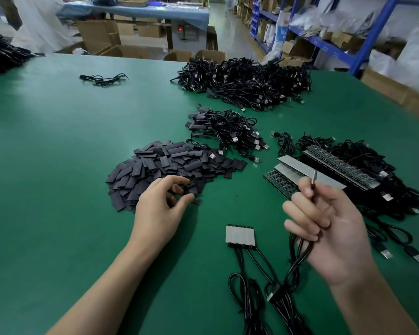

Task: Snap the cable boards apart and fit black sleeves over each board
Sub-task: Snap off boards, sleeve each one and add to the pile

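Observation:
A heap of flat black sleeves (pixel 169 165) lies on the green table (pixel 58 141). My left hand (pixel 160 209) reaches into its near edge, fingers curled and picking at a sleeve. My right hand (pixel 329 228) is raised, palm toward me, and pinches a single thin board (pixel 314 177) edge-on, its black cable (pixel 298 257) hanging down through my fingers. A small strip of joined boards (pixel 240 234) with cables lies on the table between my hands. Long unsnapped board panels (pixel 324 170) sit stacked at the right.
A small pile of sleeved cables (pixel 230 131) lies behind the sleeve heap, a large cable pile (pixel 247 81) farther back. A loose cable (pixel 102 79) lies at the far left. Cardboard boxes (pixel 397 93) and blue shelving (pixel 324 42) flank the table's right side.

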`<action>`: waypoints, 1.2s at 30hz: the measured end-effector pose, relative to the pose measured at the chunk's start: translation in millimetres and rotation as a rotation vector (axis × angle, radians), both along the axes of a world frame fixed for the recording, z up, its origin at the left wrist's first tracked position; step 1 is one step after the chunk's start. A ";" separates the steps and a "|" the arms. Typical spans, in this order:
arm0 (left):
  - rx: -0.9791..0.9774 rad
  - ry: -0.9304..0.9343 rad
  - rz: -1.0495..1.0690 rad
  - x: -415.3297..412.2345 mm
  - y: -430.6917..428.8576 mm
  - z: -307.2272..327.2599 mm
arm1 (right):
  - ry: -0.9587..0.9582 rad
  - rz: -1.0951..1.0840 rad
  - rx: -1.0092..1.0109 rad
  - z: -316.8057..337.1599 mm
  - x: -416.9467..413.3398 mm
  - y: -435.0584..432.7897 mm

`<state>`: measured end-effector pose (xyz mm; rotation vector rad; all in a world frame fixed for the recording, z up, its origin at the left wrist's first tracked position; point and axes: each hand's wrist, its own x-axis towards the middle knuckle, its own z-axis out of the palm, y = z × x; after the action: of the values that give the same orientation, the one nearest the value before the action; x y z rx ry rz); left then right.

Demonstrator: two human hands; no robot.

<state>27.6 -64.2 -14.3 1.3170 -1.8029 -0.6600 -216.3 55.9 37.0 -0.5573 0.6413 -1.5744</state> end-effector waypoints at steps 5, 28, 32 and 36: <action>-0.028 -0.079 0.028 -3.7 1.6 -0.2 | 0.438 -0.050 0.077 -5.8 4.0 -1.3; -0.883 -0.129 -0.279 -25.4 37.5 15.5 | 0.803 0.109 0.161 -24.6 26.9 -6.5; -0.894 -0.129 -0.398 -20.4 47.6 2.2 | 0.758 0.197 0.109 -26.2 29.9 -6.2; -0.719 -0.059 -0.437 -18.0 50.2 -2.1 | 0.861 0.085 0.015 -29.2 33.5 -6.6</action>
<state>9.5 -14.0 -16.4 0.4724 -2.1140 -0.1430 -182.8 49.4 7.8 -1.2533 1.2429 -1.2042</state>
